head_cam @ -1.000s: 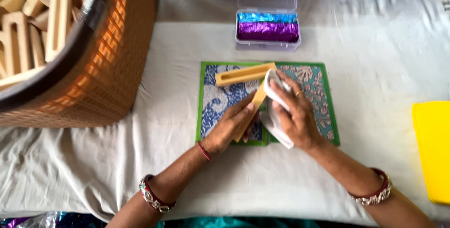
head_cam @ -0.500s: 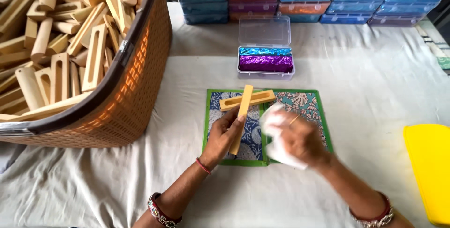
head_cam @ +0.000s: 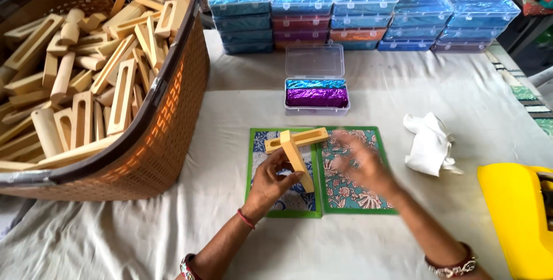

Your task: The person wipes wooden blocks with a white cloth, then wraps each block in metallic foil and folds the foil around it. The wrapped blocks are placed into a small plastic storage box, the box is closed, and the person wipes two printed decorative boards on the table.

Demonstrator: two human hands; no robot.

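**Left hand on wooden block, right hand blurred over mat**

Left hand (head_cam: 271, 183) comes up from below the green patterned mat (head_cam: 351, 190), fingers (head_cam: 291, 177) closed round a slotted wooden block (head_cam: 295, 154), held tilted over the mat. Second block (head_cam: 296, 139) lies crosswise behind it, touching. Right hand (head_cam: 362, 165) hovers over the mat's right half, motion-blurred; can't tell finger spread, nothing visibly held. White cloth (head_cam: 429, 143) right of mat on the cloth-covered bench (head_cam: 144, 234). Basket (head_cam: 164, 136) of blocks left of mat; open clear box (head_cam: 317, 93) behind it.

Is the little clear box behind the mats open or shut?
Open. The clear box has its lid tipped back, showing blue and purple foil inside.
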